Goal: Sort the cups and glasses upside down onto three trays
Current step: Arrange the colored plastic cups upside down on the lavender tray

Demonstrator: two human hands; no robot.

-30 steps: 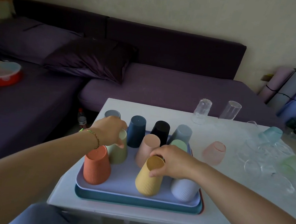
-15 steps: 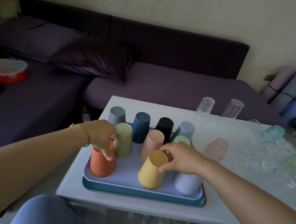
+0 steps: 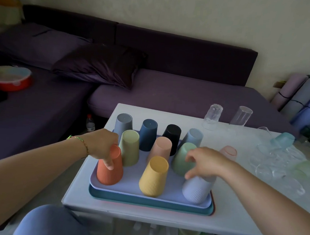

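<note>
Right hand [image 3: 206, 163] has swung right off the yellow cup [image 3: 154, 176], fingers loose and spread, holding nothing. Lavender cup [image 3: 196, 190] stands inverted directly beneath them, near-right on the top tray [image 3: 130, 186]. Left hand [image 3: 100, 144] grips the orange cup [image 3: 110, 171], near-left.

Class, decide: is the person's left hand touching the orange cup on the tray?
Touching. The head view shows the left hand curled over the top of the orange cup, its thumb pressed against the ribbed side.
</note>
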